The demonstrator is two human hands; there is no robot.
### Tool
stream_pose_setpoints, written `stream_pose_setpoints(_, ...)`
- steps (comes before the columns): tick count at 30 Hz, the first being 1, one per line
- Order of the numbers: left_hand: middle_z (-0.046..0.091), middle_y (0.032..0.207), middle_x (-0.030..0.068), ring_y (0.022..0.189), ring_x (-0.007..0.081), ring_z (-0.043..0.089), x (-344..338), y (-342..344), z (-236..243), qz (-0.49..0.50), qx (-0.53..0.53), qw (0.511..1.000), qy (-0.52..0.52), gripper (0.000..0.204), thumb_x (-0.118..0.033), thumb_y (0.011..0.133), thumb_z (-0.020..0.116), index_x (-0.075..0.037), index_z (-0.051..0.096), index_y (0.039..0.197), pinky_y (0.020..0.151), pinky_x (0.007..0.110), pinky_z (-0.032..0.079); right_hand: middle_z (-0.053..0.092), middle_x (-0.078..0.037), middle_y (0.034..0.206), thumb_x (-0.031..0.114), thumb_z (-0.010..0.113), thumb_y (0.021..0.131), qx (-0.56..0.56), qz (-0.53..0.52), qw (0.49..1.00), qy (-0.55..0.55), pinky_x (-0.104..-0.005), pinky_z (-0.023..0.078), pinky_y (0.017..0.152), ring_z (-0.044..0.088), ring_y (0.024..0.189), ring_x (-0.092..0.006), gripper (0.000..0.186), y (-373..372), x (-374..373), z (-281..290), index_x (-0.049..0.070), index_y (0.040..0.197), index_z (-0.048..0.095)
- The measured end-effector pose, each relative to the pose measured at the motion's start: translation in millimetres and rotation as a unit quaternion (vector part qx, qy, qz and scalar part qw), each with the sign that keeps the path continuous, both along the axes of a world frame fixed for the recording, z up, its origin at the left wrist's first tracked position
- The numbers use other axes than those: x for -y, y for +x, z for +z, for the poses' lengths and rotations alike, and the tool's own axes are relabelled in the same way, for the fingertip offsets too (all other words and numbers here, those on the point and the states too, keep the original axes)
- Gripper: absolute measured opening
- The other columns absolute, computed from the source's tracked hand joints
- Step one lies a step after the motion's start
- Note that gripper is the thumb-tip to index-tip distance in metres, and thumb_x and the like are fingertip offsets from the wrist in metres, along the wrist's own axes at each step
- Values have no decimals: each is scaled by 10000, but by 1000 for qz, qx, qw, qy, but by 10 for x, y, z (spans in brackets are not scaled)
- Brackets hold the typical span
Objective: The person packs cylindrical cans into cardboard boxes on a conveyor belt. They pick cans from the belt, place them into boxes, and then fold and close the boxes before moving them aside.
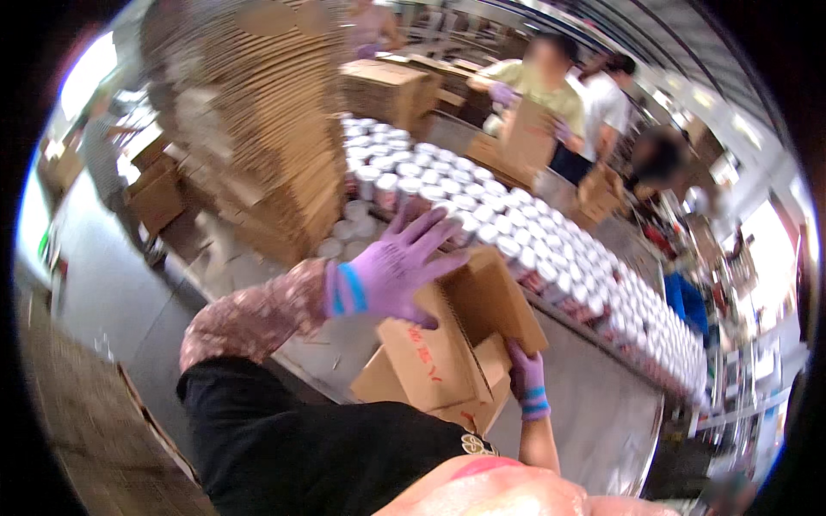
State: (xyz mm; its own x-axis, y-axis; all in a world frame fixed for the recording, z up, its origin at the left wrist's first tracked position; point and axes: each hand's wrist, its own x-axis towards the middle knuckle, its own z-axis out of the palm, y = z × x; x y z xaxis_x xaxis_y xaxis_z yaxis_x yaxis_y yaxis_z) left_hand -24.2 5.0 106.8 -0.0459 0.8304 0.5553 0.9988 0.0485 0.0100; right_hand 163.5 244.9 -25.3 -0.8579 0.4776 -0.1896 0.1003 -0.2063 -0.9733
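Note:
A brown cardboard carton (426, 361) with red print stands tilted in front of me, its top flaps raised and its inside partly visible. My left hand (397, 265), in a purple glove with a blue-striped cuff, is spread wide over the carton's far left side. It holds nothing; whether it touches the cardboard I cannot tell. At the right side, my right hand (527, 377), gloved the same way, has its fingers closed on a carton flap. Part of those fingers is hidden behind the cardboard. Just beyond the carton run dense rows of white-lidded cans (533, 232).
A tall stack of flattened cartons (292, 129) rises at the left beside the cans. Across the cans, a person in gloves handles another carton (527, 133). The metal tabletop (594, 413) extends to my right. More cardboard (86, 421) lies at the lower left.

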Motion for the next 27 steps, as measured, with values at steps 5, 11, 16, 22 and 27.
stream_pose_setpoints(5,613,848,81,1082,334,419,-204,66,-382,-193,34,974,-115,454,-536,695,589,-89,668,715,894,375,371,571,12,781,154,669,732,-85,3,984,156,-238,417,595,508,633,-100,347,76,83,-76,23,1030,549)
stream_pose_setpoints(11,582,631,59,800,278,549,-136,303,-245,-164,65,971,-162,476,-539,749,531,-92,614,606,626,366,453,623,-28,799,156,732,677,95,153,948,262,-252,451,673,571,737,-107,326,-56,19,881,-17,926,611)
stream_pose_setpoints(16,562,572,39,691,247,544,-397,461,-511,-197,-13,974,-110,448,-504,783,502,-120,580,568,587,353,451,620,-55,878,96,700,661,18,69,965,253,-253,460,648,572,709,-109,340,9,-94,564,2,970,593)
stream_pose_setpoints(22,595,709,113,751,287,567,-256,661,-476,-281,208,908,-231,360,-434,826,492,-91,603,842,666,346,470,588,-105,1038,169,700,691,157,38,922,353,-312,439,822,552,954,-188,530,357,0,178,-15,1144,496)
stream_pose_setpoints(27,374,1297,133,1090,349,442,-498,560,-891,-173,78,979,-70,575,-487,753,557,-162,437,1213,840,465,405,553,-124,1123,222,661,748,-37,123,951,281,-364,433,849,541,996,-261,493,316,116,544,-21,1145,499)
